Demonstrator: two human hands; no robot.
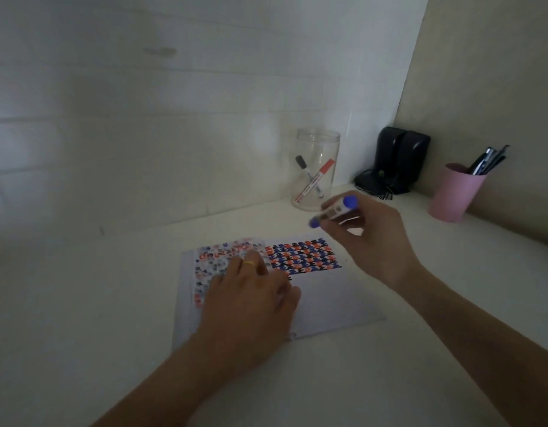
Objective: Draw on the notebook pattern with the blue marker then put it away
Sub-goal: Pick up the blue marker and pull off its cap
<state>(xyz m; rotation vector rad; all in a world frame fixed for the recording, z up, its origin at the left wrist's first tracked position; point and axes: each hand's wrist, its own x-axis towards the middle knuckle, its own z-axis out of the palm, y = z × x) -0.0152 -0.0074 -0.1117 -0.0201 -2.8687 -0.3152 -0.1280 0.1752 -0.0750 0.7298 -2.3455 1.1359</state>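
Observation:
An open notebook (328, 300) lies on the white desk, its right page carrying rows of blue, red and black shapes (306, 255) across the top. My left hand (251, 291) rests flat on the notebook's middle, a gold ring on one finger, covering part of the fainter left-page pattern. My right hand (371, 238) hovers above the far right of the notebook, fingers closed around the blue marker (334, 211), which lies roughly level with blue at both ends. A clear jar (316, 171) behind the notebook holds a black and a red marker.
A pink cup (454, 192) with several pens stands at the right by the beige side wall. A pair of black speakers (399, 158) with cables sits in the corner. White wall runs along the back of the desk (81, 303).

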